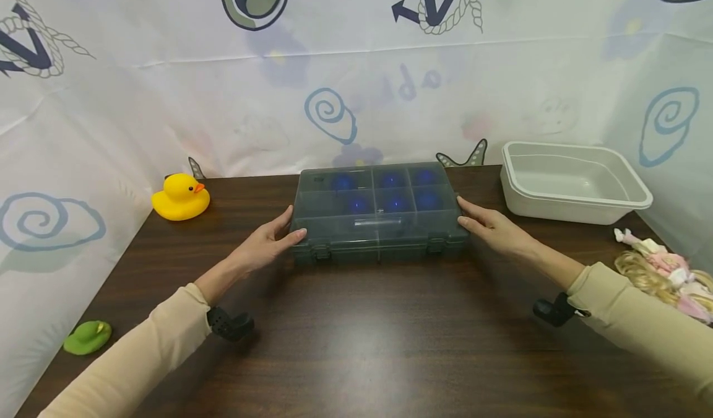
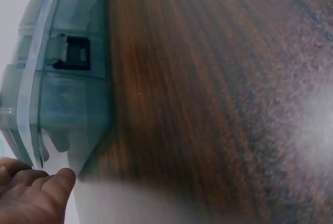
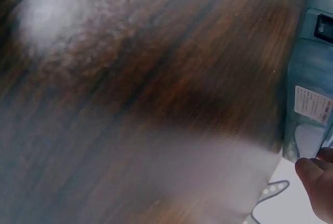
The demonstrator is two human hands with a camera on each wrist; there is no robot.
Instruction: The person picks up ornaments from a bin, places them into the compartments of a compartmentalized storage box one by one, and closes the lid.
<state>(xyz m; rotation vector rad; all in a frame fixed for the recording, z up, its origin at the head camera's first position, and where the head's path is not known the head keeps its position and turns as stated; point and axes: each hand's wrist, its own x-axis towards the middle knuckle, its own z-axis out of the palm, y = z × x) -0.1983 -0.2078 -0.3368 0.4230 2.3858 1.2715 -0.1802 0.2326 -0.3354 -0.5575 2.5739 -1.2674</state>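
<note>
A translucent grey-green compartment box [image 1: 390, 223] lies flat on the dark wood table, its lid down. Dark blue round items [image 1: 394, 203] show through several compartments. My left hand [image 1: 263, 244] holds the box's left end, thumb at the front corner and fingers along the side. At the opposite end, my right hand [image 1: 492, 227] grips the right side with thumb and fingertips. The left wrist view catches a front latch [image 2: 73, 53] and the left fingertips [image 2: 63, 177] at the box corner. A white printed label [image 3: 312, 104] appears on the box in the right wrist view.
A yellow rubber duck [image 1: 181, 198] sits at the back left, a small green duck [image 1: 88, 337] at the left edge. An off-white plastic basin [image 1: 574, 210] stands at the back right, with a blond doll [image 1: 663, 269] in front of it. Patterned curtains surround the table.
</note>
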